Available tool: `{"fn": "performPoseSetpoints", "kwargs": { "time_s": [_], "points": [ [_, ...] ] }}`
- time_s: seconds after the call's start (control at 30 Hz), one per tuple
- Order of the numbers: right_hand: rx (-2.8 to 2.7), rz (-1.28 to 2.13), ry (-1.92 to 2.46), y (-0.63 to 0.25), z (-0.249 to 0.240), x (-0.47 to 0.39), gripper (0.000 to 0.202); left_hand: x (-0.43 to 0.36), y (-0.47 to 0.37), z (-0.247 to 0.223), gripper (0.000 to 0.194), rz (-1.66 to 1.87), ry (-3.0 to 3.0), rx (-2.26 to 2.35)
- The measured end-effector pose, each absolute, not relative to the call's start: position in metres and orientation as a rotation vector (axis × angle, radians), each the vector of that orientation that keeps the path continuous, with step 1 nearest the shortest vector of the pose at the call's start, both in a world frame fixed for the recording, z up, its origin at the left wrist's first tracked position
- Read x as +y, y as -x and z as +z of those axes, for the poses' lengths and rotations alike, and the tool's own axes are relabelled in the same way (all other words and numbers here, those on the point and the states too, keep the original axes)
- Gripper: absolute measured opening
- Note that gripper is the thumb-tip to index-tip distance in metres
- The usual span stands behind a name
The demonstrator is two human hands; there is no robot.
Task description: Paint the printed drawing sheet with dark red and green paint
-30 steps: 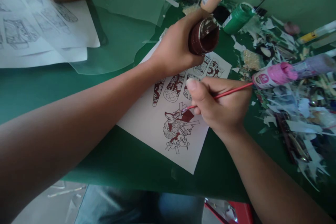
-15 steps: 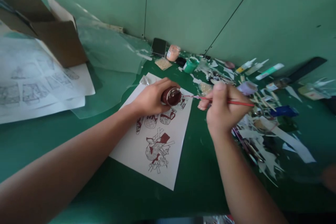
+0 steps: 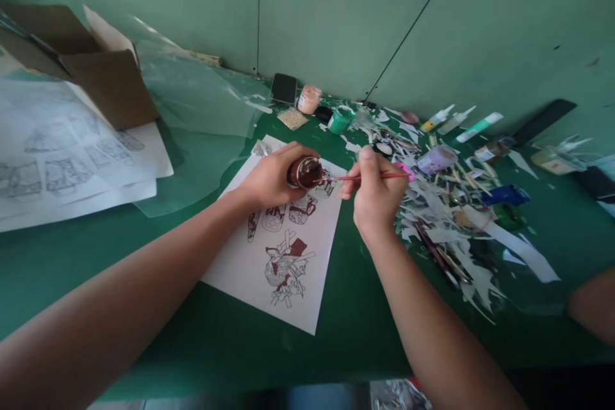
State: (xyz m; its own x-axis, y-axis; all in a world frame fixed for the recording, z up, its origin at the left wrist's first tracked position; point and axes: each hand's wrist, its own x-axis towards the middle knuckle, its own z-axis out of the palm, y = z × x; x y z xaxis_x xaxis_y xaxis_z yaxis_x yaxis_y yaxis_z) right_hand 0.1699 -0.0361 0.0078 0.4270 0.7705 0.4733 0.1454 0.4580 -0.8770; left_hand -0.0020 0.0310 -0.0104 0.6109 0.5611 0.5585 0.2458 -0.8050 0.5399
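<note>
My left hand (image 3: 273, 179) is wrapped round a small jar of dark red paint (image 3: 305, 173), which it tilts toward the right above a printed sheet (image 3: 307, 269). A thin red paintbrush (image 3: 382, 176) is pinched in my right hand (image 3: 377, 192). The brush tip reaches the mouth of the jar; whether it touches the paint I cannot tell. Line drawings cover part of the white sheet, with some areas filled in dark red. A little bag (image 3: 261, 148) lies at the sheet's upper left corner.
A cardboard box (image 3: 113, 90) and printed papers (image 3: 72, 170) lie at left beside clear plastic sheeting (image 3: 196, 134). Paint jars, including a green one (image 3: 341, 119), stand along the wall. Paper scraps (image 3: 456, 230) and tools clutter the right. Someone's arm (image 3: 593, 304) shows at the right edge.
My right hand has moved left, bringing the brush tip from beside the jar to its mouth. The other arm at the right edge shows more now. The view has shifted slightly.
</note>
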Motion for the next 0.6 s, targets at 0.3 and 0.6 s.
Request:
{"fn": "performPoseSetpoints", "kwargs": {
  "time_s": [0.3, 0.6],
  "points": [
    [-1.207, 0.413, 1.094, -0.169, 0.006, -0.040, 0.044, 0.032, -0.001, -0.014, 0.052, 1.112, -2.395, 0.662],
    [-1.317, 0.529, 1.005, -0.159, 0.003, -0.055, 0.048, 0.034, -0.005, -0.019, 0.054, 1.179, -2.352, 0.755]
  ]
}}
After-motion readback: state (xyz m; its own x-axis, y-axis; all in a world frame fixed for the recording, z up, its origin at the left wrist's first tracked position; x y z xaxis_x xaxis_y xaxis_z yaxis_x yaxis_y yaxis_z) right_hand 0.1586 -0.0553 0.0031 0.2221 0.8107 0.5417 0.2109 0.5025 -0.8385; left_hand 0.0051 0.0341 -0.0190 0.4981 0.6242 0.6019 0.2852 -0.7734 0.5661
